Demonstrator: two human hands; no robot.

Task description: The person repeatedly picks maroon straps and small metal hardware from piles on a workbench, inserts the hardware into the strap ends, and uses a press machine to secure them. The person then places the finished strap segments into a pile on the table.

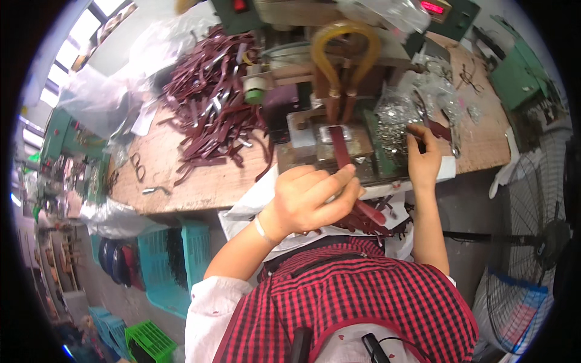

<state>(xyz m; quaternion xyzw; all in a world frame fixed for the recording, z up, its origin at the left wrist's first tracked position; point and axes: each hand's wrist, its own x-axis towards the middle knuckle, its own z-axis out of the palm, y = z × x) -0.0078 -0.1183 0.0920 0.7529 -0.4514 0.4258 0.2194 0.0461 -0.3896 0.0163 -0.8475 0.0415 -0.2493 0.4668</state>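
My left hand (318, 196) is closed around a dark red strap (341, 148). The strap's far end lies on a small metal plate (331, 134) under the press head (341, 103); its near end sticks out below my fingers. At the right, my right hand (425, 157) reaches over a heap of small shiny metal pieces (390, 130) beside the press. Its thumb and forefinger are curled toward each other, and whatever is between them is too small to make out.
A large pile of dark red straps (212, 109) covers the bench (163, 193) left of the press. A yellow hose (348, 27) loops above the press. Scissors (138, 168) lie at the left. More straps (369, 222) rest by my lap. A fan (532, 236) stands at the right.
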